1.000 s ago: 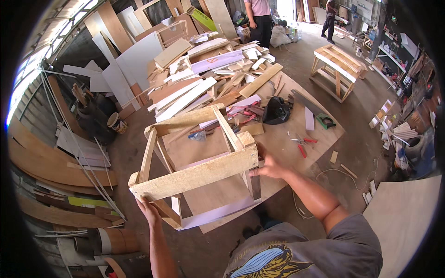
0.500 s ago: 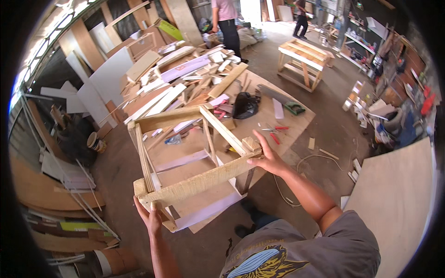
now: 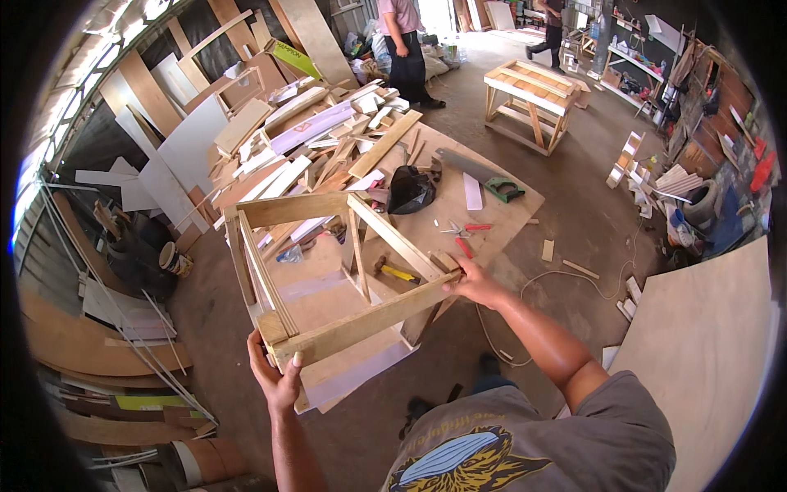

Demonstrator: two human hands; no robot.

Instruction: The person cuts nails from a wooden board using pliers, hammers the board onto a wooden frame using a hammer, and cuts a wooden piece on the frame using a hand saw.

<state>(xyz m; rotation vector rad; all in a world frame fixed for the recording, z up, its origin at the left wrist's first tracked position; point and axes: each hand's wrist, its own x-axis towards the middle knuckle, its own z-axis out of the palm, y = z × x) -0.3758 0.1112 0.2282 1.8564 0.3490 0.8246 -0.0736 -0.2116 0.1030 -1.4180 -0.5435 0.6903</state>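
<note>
I hold a rough wooden frame [image 3: 365,307] with crossbars at its two near corners. My left hand [image 3: 275,375] grips the left corner, thumb on the front board; my right hand [image 3: 472,281] wraps round the right corner. The frame sits over a plywood sheet [image 3: 510,219] on which lie a hammer [image 3: 400,273] with a yellow handle, red-handled pliers [image 3: 476,227], a black plastic bag [image 3: 410,191], a green-handled saw [image 3: 502,189] and a pale lilac strip [image 3: 472,191]. A pile of wood offcuts [image 3: 311,131] covers the far part of the sheet.
A person [image 3: 402,57] in pink stands beyond the pile; another [image 3: 551,37] is by the doorway. A slatted wooden stand [image 3: 529,107] is back right. Leaning boards [image 3: 176,164] line the left. A cable [image 3: 557,276] lies on the floor beside a large panel [image 3: 689,344] at right.
The frame's near edge has shifted slightly right and tipped, uncovering the hammer, with both my hands still on it. The view has swung. The person by the doorway is in a different stride.
</note>
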